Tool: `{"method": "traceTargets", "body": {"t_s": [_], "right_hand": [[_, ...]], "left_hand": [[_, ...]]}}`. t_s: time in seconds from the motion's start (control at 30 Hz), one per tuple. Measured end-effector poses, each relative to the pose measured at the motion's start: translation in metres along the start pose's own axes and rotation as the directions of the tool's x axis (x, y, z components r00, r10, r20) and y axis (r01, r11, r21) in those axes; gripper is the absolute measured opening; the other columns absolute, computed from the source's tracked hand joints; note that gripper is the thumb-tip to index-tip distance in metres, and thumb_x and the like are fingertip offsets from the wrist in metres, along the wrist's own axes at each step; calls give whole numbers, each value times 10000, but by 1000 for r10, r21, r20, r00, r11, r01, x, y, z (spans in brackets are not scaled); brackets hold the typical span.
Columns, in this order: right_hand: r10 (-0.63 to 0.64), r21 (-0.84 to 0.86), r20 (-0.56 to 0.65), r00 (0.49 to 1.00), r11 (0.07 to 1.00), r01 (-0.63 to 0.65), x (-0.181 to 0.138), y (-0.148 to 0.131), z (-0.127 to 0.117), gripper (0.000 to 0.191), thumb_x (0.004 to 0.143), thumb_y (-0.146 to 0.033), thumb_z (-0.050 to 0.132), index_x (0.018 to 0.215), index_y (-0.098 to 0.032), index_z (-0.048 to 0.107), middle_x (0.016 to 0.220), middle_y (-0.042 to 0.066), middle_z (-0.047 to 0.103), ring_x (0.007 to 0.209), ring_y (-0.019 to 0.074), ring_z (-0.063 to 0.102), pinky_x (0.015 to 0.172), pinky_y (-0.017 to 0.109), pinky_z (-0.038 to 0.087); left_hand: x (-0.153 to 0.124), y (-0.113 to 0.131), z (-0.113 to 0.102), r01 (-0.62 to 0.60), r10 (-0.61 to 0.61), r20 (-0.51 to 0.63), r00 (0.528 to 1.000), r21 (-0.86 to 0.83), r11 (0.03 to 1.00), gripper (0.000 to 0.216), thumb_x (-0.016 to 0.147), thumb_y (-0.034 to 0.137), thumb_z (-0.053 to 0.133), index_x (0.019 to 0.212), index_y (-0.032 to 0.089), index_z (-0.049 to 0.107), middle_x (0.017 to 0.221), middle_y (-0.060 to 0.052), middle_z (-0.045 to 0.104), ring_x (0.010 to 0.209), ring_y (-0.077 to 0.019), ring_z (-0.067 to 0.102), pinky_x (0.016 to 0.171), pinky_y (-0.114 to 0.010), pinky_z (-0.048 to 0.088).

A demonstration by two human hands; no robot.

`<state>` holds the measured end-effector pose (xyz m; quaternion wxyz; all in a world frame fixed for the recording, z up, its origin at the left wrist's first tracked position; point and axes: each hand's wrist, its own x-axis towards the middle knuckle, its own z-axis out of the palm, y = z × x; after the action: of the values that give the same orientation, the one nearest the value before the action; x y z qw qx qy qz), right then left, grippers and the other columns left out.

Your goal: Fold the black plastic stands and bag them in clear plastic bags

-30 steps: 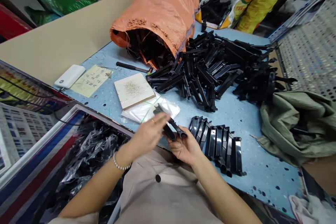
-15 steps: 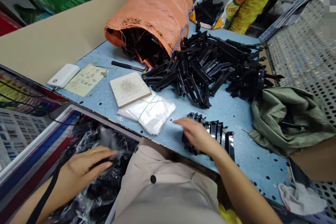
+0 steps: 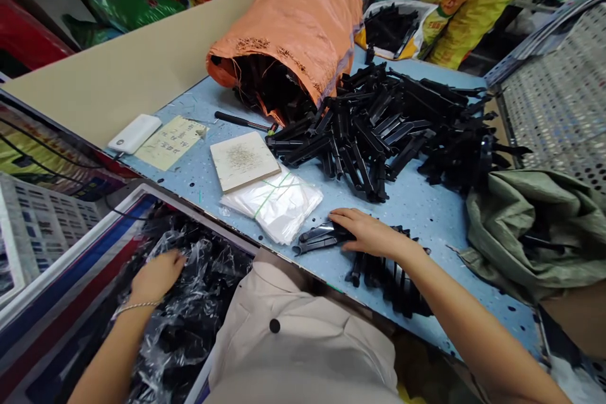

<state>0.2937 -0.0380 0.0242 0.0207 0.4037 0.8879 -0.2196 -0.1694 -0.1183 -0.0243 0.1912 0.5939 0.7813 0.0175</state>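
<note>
My right hand [image 3: 372,235] lies over a row of black plastic parts [image 3: 395,284] at the table's front edge. Between its fingers and thumb are long black plastic pieces [image 3: 319,237] that stick out to the left, flat on the table. My left hand [image 3: 158,274] is down over the bin at the lower left, its fingers curled together. Whatever they hold, if anything, is hidden. Under that hand the bin is full of black parts in clear plastic bags [image 3: 189,303]. A stack of clear bags [image 3: 284,208] tied with green string sits left of my right hand.
A heap of black parts [image 3: 379,126] spills from an orange sack [image 3: 293,25]. A wooden block [image 3: 243,161] lies on the bags. Behind are a black-handled tool [image 3: 239,118], a paper note [image 3: 168,142] and a white device [image 3: 135,134]. A green sack [image 3: 525,221] stands right.
My left hand has moved down and left over the bin; the blurred clear bag near it no longer shows. Black pieces now stick out left from under my right hand. The view has shifted slightly.
</note>
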Motion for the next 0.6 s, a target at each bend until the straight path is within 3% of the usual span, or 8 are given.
{"method": "traceTargets", "body": {"t_s": [0.07,0.17,0.23,0.3,0.37,0.47,0.53,0.6], "right_hand": [[10,-75,11,1000,997,-10,2,-6,-1,618,733,-93,655,1327,-152,501,1247,152,585,1147,281,541,955,415,463],[-15,-128,-1,1000,992,15,-6,-11,-11,476,773,-122,647,1240,-168,568,1092,134,651,1029,278,594,866,412,496],[5,-70,-56,998,998,-9,-19,-11,-21,429,811,-198,646,1235,-195,575,1097,123,658,1019,279,606,844,411,504],[115,84,-159,981,991,-102,-32,-9,-27,446,829,-309,655,1254,-203,569,1164,127,647,1055,292,602,866,428,501],[295,364,-235,926,910,-197,-40,-11,-27,516,803,-409,685,1261,-201,571,1201,123,644,1072,301,604,883,436,499],[488,843,-170,856,522,-130,-35,-23,-17,502,756,-452,719,1178,-196,630,1135,92,689,1003,265,643,842,380,525],[495,988,-69,866,154,-9,-21,-37,-7,429,761,-451,709,1098,-188,672,1114,85,705,925,218,666,764,307,542],[448,984,22,894,-167,59,-1,-52,2,399,759,-445,711,1056,-179,693,1149,89,698,866,175,677,686,237,540]], "left_hand": [[10,63,-5,-215,199,-144,969,-108,971,252,832,372,478,760,206,654,770,-67,695,725,-220,644,681,-300,480],[13,159,0,-602,547,-278,790,-182,778,282,906,334,455,995,176,672,974,-110,674,932,-227,612,861,-336,478],[15,203,9,-685,643,-265,719,-114,720,251,890,295,511,995,136,674,1030,-152,646,979,-265,576,892,-396,464],[24,222,17,-669,636,-217,740,-141,730,184,879,220,521,861,135,682,952,-136,638,921,-252,572,847,-393,464],[38,222,20,-561,537,-169,827,-321,763,155,836,192,578,705,153,650,800,-73,617,794,-202,569,753,-338,458],[61,207,15,-252,338,-22,941,-711,656,210,714,303,725,622,161,601,616,13,542,588,-127,489,592,-269,384],[71,198,11,-44,298,117,948,-875,482,274,657,383,763,638,153,617,566,35,519,526,-96,435,547,-251,336],[75,193,8,92,312,202,928,-938,334,313,581,391,809,675,138,651,584,28,553,531,-84,443,553,-243,336]]}}
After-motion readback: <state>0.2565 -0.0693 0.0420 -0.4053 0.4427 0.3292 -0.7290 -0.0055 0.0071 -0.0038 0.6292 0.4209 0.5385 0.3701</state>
